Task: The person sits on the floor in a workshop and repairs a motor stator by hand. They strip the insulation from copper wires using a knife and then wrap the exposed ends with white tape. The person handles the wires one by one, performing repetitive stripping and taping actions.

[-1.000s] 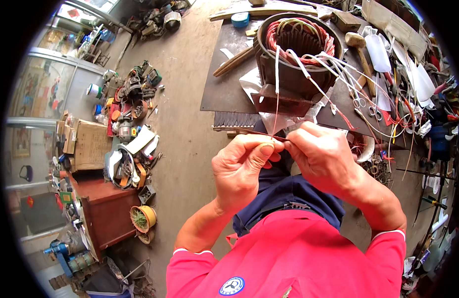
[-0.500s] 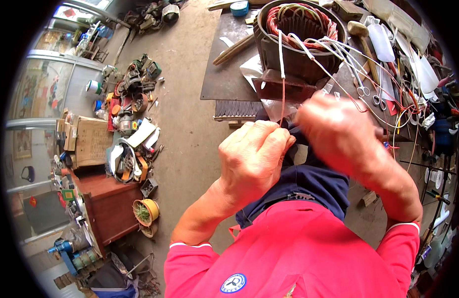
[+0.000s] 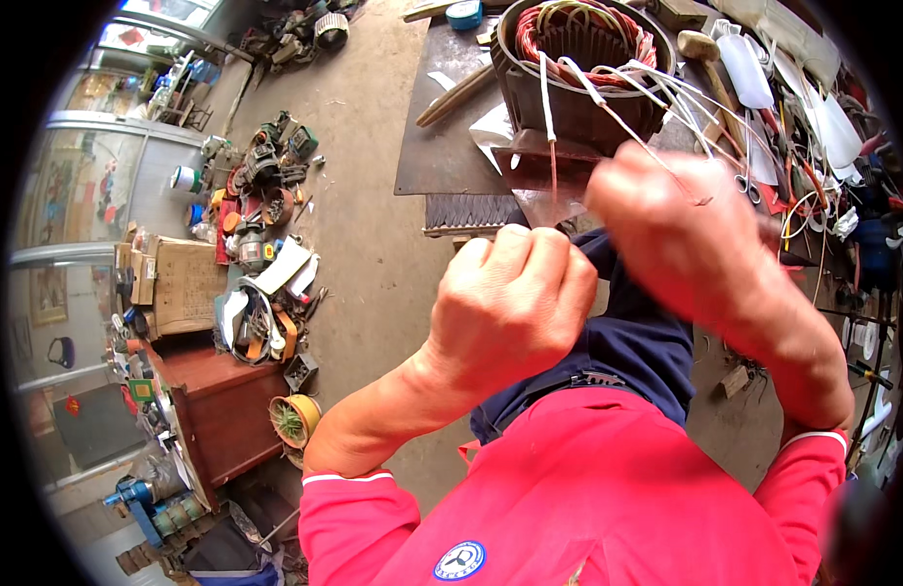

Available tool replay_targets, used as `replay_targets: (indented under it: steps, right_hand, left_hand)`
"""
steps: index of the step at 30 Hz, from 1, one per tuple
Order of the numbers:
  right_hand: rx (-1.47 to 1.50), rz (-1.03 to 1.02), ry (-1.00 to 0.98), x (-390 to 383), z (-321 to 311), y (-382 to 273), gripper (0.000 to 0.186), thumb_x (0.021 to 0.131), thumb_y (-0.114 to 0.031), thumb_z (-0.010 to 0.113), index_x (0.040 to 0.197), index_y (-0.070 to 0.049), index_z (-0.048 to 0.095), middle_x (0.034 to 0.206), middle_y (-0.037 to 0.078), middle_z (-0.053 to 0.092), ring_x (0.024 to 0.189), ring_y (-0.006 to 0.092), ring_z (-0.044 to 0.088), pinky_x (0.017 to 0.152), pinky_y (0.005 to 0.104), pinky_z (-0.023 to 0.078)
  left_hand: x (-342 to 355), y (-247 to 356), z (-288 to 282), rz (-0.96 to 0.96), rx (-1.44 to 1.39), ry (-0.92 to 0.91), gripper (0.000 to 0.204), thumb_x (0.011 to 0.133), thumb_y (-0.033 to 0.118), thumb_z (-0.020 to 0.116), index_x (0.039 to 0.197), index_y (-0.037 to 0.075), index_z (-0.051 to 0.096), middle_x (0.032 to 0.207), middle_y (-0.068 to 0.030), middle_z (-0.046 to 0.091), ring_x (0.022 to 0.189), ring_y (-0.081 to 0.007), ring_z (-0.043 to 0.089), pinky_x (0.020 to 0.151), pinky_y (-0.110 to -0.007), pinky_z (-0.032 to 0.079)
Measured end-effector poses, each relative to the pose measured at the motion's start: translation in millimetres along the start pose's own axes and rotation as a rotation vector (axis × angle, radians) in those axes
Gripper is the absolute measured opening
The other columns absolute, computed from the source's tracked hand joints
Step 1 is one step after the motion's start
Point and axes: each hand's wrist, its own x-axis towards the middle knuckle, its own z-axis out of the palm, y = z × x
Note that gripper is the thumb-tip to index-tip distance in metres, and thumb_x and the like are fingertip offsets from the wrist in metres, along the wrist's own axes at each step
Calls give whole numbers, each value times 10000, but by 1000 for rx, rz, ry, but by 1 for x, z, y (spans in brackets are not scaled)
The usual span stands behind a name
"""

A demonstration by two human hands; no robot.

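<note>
On the bench stands a dark motor stator (image 3: 518, 93), its housing open at the top and ringed inside by red copper windings (image 3: 539, 44). From it a copper lead (image 3: 554, 181), partly covered by a white sleeve (image 3: 546, 103), comes down to my left hand (image 3: 515, 303). That hand is closed round the lead's lower end, which its fingers hide. My right hand (image 3: 681, 234) is raised to the right, curled and smeared by motion; what it holds, if anything, cannot be made out. A second sleeved lead (image 3: 632, 132) runs toward it, its end overlapping the hand in view.
A wooden mallet (image 3: 700, 47), scissors (image 3: 748, 188) and loose white leads crowd the bench's right side. On its left lie a wooden strip (image 3: 456, 96) and a blue tape measure (image 3: 463, 15). Motor parts (image 3: 266, 161), a cardboard box (image 3: 186, 283) and a potted plant (image 3: 293, 420) stand left.
My left hand has shifted slightly right and down, still closed on the lead. The right hand has stayed beside it, blurred in both pictures. The view has shifted a little.
</note>
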Motion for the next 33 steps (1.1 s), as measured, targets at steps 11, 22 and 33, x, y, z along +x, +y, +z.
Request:
replay_targets:
  steps: [11,22,33]
  right_hand:
    - [-124,-51,-83,9,-8,-6,100,837,-102,633,755,-71,585,761,126,616,676,330,698,568,475,549]
    - [-141,107,69,14,-3,19,111,893,-129,635,812,-55,614,791,138,635,689,385,678,594,481,535]
    - [1521,570,-217,-52,87,-43,254,934,-119,752,1126,15,653,950,49,579,786,116,584,689,292,495]
  left_hand:
    - [2,-5,-1,81,62,-92,98,737,101,668,787,61,594,729,-45,483,630,-194,497,518,-324,372]
    - [13,-12,-6,-95,-307,-40,123,864,102,663,786,64,576,730,-83,554,627,-206,539,527,-319,422]
    - [69,-54,-36,-870,-2592,726,178,1070,162,559,1099,13,652,1026,-80,686,872,-183,603,702,-314,506]
